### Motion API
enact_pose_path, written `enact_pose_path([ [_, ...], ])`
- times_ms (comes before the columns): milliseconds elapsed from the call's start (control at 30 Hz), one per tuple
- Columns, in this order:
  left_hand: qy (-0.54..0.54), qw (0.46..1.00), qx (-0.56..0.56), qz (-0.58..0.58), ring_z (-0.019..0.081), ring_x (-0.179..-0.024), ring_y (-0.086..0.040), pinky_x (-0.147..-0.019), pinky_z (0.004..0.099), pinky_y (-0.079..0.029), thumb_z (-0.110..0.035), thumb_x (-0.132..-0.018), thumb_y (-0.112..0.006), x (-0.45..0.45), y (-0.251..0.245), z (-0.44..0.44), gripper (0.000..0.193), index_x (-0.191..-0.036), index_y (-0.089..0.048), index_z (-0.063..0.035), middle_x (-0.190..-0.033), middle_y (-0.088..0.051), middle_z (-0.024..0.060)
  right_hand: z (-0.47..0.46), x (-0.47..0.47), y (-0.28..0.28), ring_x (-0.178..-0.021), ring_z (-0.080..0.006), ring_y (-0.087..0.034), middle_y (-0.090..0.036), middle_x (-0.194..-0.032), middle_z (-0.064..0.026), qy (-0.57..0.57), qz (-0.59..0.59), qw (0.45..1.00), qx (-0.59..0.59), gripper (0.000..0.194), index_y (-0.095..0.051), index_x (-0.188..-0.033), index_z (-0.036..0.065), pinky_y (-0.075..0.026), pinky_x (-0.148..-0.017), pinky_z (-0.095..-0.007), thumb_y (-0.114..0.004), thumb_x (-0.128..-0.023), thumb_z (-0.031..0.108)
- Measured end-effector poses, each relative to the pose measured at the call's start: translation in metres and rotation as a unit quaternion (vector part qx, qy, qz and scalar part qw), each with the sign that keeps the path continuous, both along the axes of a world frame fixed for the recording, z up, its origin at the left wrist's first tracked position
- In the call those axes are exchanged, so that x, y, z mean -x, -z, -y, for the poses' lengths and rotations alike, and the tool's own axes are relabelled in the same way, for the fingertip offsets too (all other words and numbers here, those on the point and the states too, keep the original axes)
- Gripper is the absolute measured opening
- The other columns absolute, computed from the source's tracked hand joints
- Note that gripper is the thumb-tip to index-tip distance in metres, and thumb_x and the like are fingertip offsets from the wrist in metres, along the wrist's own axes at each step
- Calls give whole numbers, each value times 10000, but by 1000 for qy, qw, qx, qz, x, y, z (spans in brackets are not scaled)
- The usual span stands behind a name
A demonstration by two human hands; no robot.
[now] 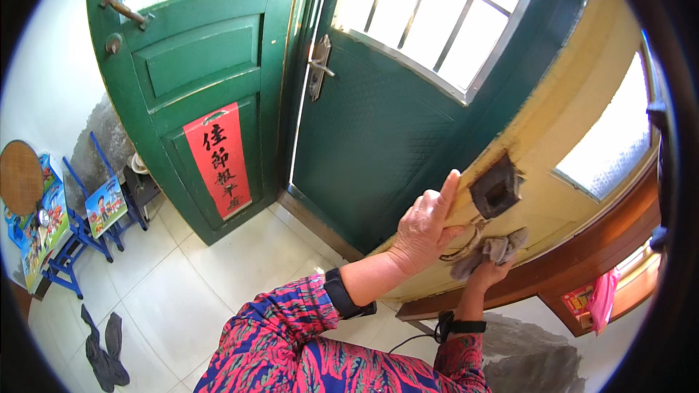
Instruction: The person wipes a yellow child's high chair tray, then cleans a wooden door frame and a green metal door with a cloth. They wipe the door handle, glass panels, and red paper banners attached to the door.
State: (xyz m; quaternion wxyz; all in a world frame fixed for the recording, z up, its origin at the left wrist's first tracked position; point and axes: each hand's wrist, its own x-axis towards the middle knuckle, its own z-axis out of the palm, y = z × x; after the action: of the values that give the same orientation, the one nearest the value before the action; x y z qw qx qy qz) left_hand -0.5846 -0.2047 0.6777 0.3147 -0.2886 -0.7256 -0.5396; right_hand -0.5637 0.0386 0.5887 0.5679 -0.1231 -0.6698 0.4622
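My left hand [428,226] rests with spread fingers against the edge of a cream-yellow door [551,103], holding nothing. Lower right of it, my right hand [491,270] grips a crumpled grey cloth [505,245] against the same door's face. Between and above the hands sit a dark square lock plate [496,188] with a hole and a curved door handle [464,245], partly hidden by the cloth and my left thumb. Dark smudges surround the plate. A black band is around each forearm.
A dark green door [377,136] with a barred window stands ahead. At left is a green panelled door [202,87] bearing a red paper strip [221,164]. Blue folding chairs [106,207] and a small patterned table [49,229] stand far left. Dark cloth [104,357] lies on the tiles.
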Motion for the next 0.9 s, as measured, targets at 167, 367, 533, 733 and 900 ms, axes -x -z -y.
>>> enact_pose_path([
  [167,19,1000,0,-10,308,-770,-487,-684,378,-447,-223,-696,-669,5,4,-1,912,-1398,-102,-88,-871,-447,134,66,-19,10,-1102,-239,-436,-406,-1271,-126,32,84,991,-97,553,-335,-1283,-35,-342,-955,-341,-567,-787,42],
  [367,83,995,-23,-44,242,-727,-481,-650,338,-456,-110,-645,-661,11,3,8,912,-1397,-144,-104,-825,-446,84,104,-14,10,-1129,-226,-424,-400,-1253,-118,-78,10,997,4,507,-353,-1261,-9,-341,-960,-330,-566,-812,93],
  [533,136,989,-41,-52,212,-733,-460,-616,313,-445,-140,-724,-589,19,6,10,782,-1396,-191,-171,-824,-411,67,80,6,-6,-1097,-209,-448,-425,-1221,-109,1,-14,999,36,475,-367,-1248,-2,-364,-932,-319,-555,-823,98],
  [733,162,983,-18,-87,238,-747,-489,-603,310,-465,-50,-676,-631,28,12,10,831,-1379,-192,-117,-911,-462,101,74,10,-29,-1058,-189,-476,-456,-1183,-98,68,-39,996,44,438,-384,-1231,8,-391,-900,-305,-542,-835,105],
  [900,258,964,-52,-29,280,-820,-437,-663,379,-409,-66,-628,-566,29,11,12,814,-1371,-258,-189,-957,-410,114,144,-13,-2,-1025,-173,-500,-481,-1151,-89,114,57,991,-38,407,-398,-1218,15,-414,-872,-293,-532,-846,110],
])
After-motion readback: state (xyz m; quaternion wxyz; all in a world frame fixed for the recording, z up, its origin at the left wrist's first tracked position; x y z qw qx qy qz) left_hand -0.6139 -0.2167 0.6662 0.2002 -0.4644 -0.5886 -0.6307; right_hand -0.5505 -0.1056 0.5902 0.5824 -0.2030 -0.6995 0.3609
